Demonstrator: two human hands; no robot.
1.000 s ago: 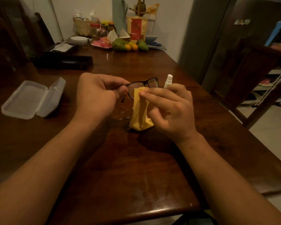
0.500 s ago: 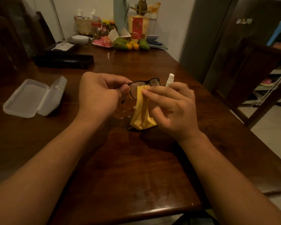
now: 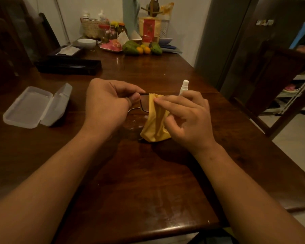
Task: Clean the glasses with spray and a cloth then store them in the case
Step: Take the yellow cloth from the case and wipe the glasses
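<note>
My left hand [image 3: 107, 106] pinches the dark-framed glasses [image 3: 143, 105] by the left end of the frame, just above the wooden table [image 3: 148, 182]. My right hand [image 3: 187, 118] presses a yellow cloth [image 3: 156, 122] over the lens between thumb and fingers; the cloth hangs down and its lower end rests on the table. Most of the frame is hidden behind the cloth and my fingers. A small white spray bottle [image 3: 184, 87] stands upright just behind my right hand. The translucent white glasses case [image 3: 35, 106] lies open on the left.
A long black box [image 3: 69, 65] lies behind the case. Fruit [image 3: 141, 48], a pink dish, a white bowl [image 3: 86, 43] and jars crowd the table's far end. A dark wooden chair [image 3: 280, 80] stands at the right, another at the far left.
The cloth has slid over the lens, so less of the frame shows. The right lens, visible earlier beside the bottle, is now covered. Both hands stay in nearly the same place.
</note>
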